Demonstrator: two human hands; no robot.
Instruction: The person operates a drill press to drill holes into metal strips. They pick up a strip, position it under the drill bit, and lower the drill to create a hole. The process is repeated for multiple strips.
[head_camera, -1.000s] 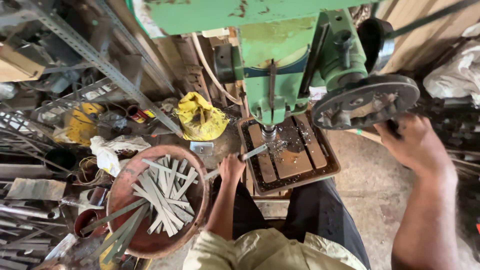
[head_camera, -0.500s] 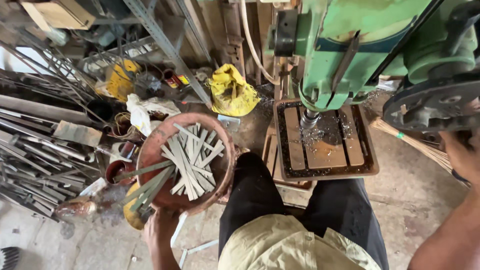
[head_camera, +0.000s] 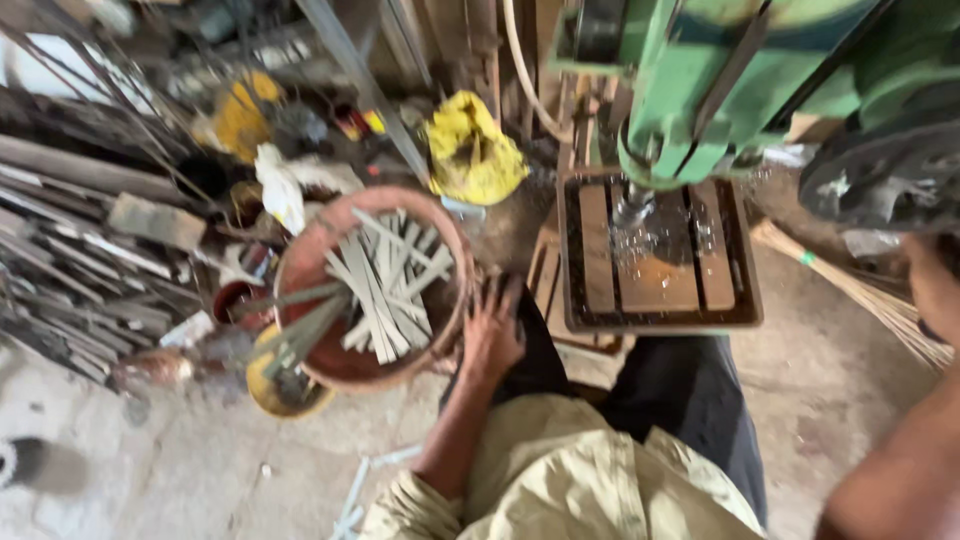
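Dusty concrete floor (head_camera: 150, 480), scrap metal stacked along the left wall. The left hand (head_camera: 492, 330) lies flat, fingers spread, empty, against the rim of the red basin (head_camera: 330, 368) full of flat metal strips (head_camera: 385, 285). The right hand sits at frame edge; its grip can't be judged. Green drill press (head_camera: 700, 90) stands over a wooden tabletop (head_camera: 655, 290), yellow bag (head_camera: 475, 150) behind.

strips (head_camera: 385, 285): dull grey metal | bowl (head_camera: 310, 250): matt reddish clay-like | drill press (head_camera: 700, 80): green painted metal, chipped
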